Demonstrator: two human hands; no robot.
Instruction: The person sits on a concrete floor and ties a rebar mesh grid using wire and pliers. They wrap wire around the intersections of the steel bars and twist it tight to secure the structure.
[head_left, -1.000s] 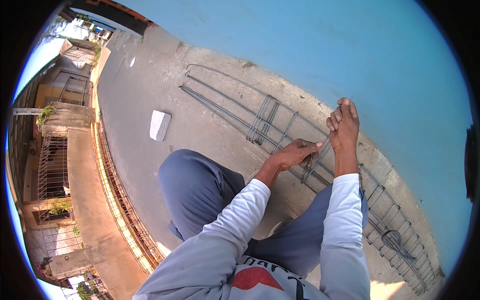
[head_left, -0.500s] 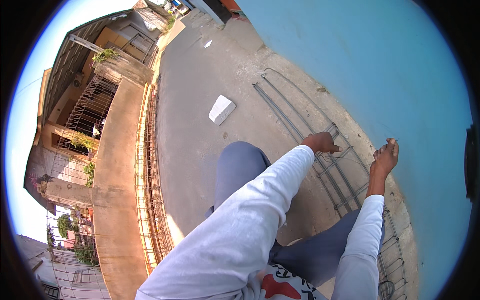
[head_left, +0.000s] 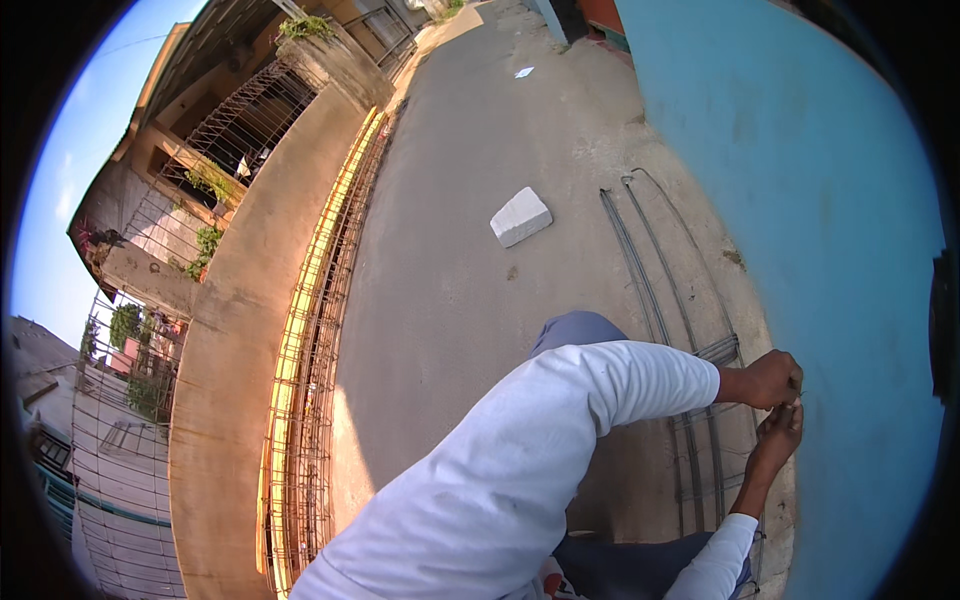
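Note:
My left hand (head_left: 766, 380) is closed, its fingertips meeting those of my right hand (head_left: 780, 437) beside the blue wall. The right hand, also closed, pinches a thin wire, of which only a faint tip shows between the hands. Most of the wire is hidden by the fingers. Under and beside my hands lies a long steel rebar cage (head_left: 672, 285), made of lengthwise bars with crosswise rings. Several rings sit bunched together (head_left: 718, 349) just beyond my left wrist. My left sleeve and leg cover part of the cage.
The blue wall (head_left: 840, 250) rises close on my right. A white block (head_left: 521, 217) lies on the grey concrete ground ahead. More rebar cages (head_left: 325, 370) run along a low tan wall (head_left: 235, 300) on the left. A barred house front stands behind it.
My left hand has left the cage bars and come right to meet my right hand at its fingertips. My view has swung, so the block and cage sit farther right.

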